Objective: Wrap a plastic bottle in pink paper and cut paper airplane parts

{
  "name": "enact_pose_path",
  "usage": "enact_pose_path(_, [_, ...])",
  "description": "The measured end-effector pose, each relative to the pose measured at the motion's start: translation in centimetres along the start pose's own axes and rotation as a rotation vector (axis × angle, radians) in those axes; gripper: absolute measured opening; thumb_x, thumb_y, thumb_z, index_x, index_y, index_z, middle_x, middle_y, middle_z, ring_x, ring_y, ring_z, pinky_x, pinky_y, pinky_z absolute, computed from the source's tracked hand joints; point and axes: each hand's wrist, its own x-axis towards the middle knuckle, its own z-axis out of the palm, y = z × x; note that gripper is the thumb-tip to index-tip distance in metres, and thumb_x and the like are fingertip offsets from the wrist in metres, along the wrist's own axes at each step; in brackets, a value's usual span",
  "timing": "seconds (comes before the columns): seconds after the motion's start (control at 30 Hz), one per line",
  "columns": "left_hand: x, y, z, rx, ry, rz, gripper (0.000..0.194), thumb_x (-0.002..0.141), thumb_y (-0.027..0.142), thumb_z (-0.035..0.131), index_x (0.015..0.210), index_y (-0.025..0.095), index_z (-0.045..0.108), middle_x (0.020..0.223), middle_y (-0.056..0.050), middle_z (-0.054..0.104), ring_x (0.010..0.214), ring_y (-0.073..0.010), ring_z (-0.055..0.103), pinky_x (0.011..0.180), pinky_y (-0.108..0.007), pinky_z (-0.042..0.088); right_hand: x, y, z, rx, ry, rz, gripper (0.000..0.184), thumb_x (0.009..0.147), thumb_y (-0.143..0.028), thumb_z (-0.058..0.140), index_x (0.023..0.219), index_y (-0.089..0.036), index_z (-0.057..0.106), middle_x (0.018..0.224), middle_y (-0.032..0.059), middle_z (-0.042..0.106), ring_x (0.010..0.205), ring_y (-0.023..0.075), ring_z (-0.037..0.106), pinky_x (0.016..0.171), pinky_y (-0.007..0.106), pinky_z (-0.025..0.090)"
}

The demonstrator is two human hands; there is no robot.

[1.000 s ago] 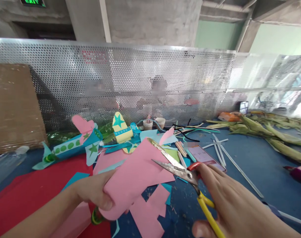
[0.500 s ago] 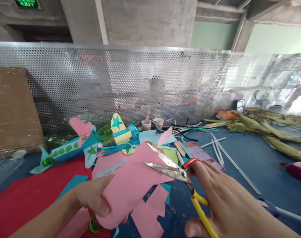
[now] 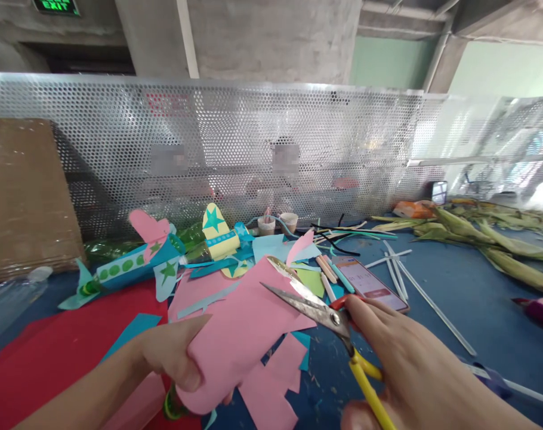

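My left hand point(image 3: 177, 355) pinches the lower left end of a pink paper piece point(image 3: 235, 334) with rounded ends, thumb on top and fingers underneath. In my right hand point(image 3: 401, 352) is a pair of scissors point(image 3: 338, 322) with one red and one yellow handle. Its blades stand apart and point left; the nearer blade lies over the pink paper, and the other reaches toward its far edge. Whether the blades touch the paper I cannot tell. Pink paper offcuts point(image 3: 271, 388) lie below, and a green bottle neck point(image 3: 172, 406) shows beneath my left hand.
Paper-covered bottle rockets point(image 3: 123, 266) stand at the back left, beside red paper point(image 3: 92, 352). Right of the scissors are a phone point(image 3: 370, 280), glue sticks point(image 3: 397, 275) and corn husks point(image 3: 468, 233). Behind runs a perforated metal screen point(image 3: 235, 131).
The scissors' handles have drawn slightly closer together as my right hand's fingers and thumb moved inward. The whole view has shifted a little; my left hand keeps its hold on the pink paper.
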Motion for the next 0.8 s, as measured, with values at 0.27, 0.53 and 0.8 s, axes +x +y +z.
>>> enact_pose_path(0.27, [0.0, -0.4, -0.4, -0.064, 0.004, 0.023, 0.055, 0.057, 0.031, 0.087, 0.107, 0.017, 0.069, 0.094, 0.001, 0.074, 0.082, -0.0163, 0.069, 0.070, -0.020, 0.054, -0.5, 0.1, -0.3, 0.084, -0.083, 0.048, 0.079, 0.081, -0.087, 0.019, 0.089, -0.018, 0.057, 0.076, 0.0119, 0.074, 0.061, 0.0248, 0.073, 0.051, 0.032, 0.057])
enact_pose_path(0.53, [0.1, 0.2, 0.2, 0.089, 0.138, 0.058, 0.054, 0.058, 0.032, 0.084, 0.108, 0.023, 0.065, 0.093, 0.006, 0.073, 0.082, -0.0172, 0.067, 0.069, -0.023, 0.054, -1.3, 0.4, -0.2, 0.078, -0.138, 0.111, 0.071, 0.079, -0.087, 0.032, 0.085, -0.020, 0.057, 0.064, 0.0042, 0.071, 0.052, 0.0230, 0.070, 0.042, 0.030, 0.053])
enact_pose_path(0.8, [0.2, 0.0, -0.6, 0.462, 0.273, 0.068, 0.076, 0.048, 0.046, 0.082, 0.115, 0.023, 0.056, 0.099, -0.002, 0.068, 0.085, -0.0240, 0.063, 0.071, -0.030, 0.054, -0.6, 0.5, -1.2, -0.108, 0.002, -0.114, 0.067, 0.095, -0.071, 0.016, 0.094, -0.016, 0.054, 0.070, 0.0109, 0.075, 0.054, 0.0210, 0.073, 0.044, 0.026, 0.056])
